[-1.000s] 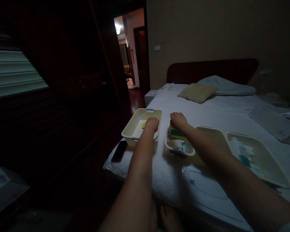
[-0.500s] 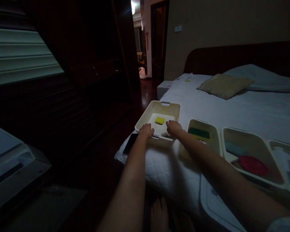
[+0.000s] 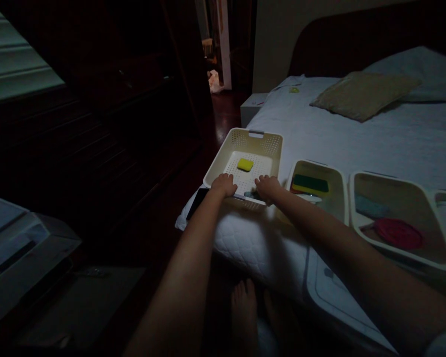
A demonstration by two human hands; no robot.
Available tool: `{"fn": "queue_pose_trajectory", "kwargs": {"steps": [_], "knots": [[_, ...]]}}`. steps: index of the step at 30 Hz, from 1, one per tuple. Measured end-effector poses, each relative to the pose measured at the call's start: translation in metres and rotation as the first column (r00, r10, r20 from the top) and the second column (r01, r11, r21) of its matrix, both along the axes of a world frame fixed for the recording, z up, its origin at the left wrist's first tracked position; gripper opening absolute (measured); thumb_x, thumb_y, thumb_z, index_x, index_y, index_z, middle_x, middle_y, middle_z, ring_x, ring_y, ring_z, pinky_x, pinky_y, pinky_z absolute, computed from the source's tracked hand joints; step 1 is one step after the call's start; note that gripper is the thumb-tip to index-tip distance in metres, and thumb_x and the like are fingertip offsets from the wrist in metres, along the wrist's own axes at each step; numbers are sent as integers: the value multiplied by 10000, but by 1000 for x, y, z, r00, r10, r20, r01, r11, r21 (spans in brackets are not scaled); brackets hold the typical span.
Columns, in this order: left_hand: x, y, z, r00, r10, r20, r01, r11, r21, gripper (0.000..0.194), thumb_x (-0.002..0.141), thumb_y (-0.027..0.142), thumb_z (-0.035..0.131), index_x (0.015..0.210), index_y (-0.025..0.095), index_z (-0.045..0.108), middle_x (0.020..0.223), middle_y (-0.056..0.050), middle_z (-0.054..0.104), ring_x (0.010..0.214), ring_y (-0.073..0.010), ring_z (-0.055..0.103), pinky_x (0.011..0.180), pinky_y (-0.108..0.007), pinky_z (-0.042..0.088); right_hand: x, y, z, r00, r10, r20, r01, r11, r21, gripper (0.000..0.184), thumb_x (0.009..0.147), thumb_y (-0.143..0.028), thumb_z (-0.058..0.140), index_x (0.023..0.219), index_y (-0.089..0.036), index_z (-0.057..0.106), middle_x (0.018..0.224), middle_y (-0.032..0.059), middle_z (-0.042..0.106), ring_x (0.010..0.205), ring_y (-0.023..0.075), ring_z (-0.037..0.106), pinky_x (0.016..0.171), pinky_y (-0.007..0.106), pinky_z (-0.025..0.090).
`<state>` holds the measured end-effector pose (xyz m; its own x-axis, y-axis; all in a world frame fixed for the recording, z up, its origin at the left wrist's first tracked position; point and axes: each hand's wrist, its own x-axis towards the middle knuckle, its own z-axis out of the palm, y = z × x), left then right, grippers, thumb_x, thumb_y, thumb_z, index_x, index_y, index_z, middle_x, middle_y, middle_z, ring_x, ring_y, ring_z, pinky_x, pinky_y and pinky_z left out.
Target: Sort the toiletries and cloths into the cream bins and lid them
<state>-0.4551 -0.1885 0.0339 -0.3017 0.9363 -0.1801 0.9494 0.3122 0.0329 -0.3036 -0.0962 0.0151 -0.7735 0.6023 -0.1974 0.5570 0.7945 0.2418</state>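
A cream perforated basket (image 3: 274,152) rests on the near left corner of the bed. On its floor lies a yellow sponge (image 3: 245,164). My left hand (image 3: 225,185) has its fingers curled over the near rim, towards the left. Near the right end of that same rim, my right hand (image 3: 267,188) is closed on it. A small greyish thing (image 3: 251,194) shows just inside the rim beside my right fingers; its kind is unclear. Right of the basket stands a cream bin (image 3: 341,191) holding a green and yellow sponge (image 3: 310,184).
Another cream bin (image 3: 436,225) holds a round pink item (image 3: 398,233). A dark phone (image 3: 197,202) lies at the bed's left edge. A pale lid (image 3: 321,277) is at the bed's front. Farther back lies a beige cushion (image 3: 366,94). A white box-like object (image 3: 40,248) stands at left.
My left hand has gone from the basket's right side to its near rim. My right hand has moved left from the sponge bin onto that rim. The view has turned and tipped down.
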Motion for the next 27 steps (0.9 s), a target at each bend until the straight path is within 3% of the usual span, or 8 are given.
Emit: {"fn": "queue_pose_trajectory", "kwargs": {"steps": [5, 18, 27], "knots": [[3, -8, -2, 998, -58, -39, 59, 997, 39, 473, 875, 357, 326, 1252, 99, 449, 1355, -154, 436, 1278, -248, 360, 1060, -366, 273, 2, -4, -4, 996, 53, 65, -50, 998, -47, 456, 771, -217, 560, 1213, -121, 504, 1180, 176, 546, 1047, 279, 546, 792, 371, 445], [3, -5, -2, 1000, 10, 1, -10, 998, -58, 484, 848, 378, 334, 1238, 112, 442, 1278, -143, 496, 1174, -247, 465, 976, -345, 368, 6, -9, -3, 987, 139, 78, -132, 987, -92, 510, 700, -194, 655, 1195, -141, 547, 1144, 175, 576, 1030, 306, 571, 791, 372, 437], [3, -6, -3, 999, 33, 28, -31, 996, -82, 500, 858, 386, 320, 1278, 131, 409, 1323, -142, 474, 1195, -255, 460, 970, -372, 378, -5, -8, -9, 974, 164, 154, -137, 976, -167, 257, 627, -132, 712, 884, -130, 700, 867, 122, 688, 895, 269, 638, 737, 348, 467]]}}
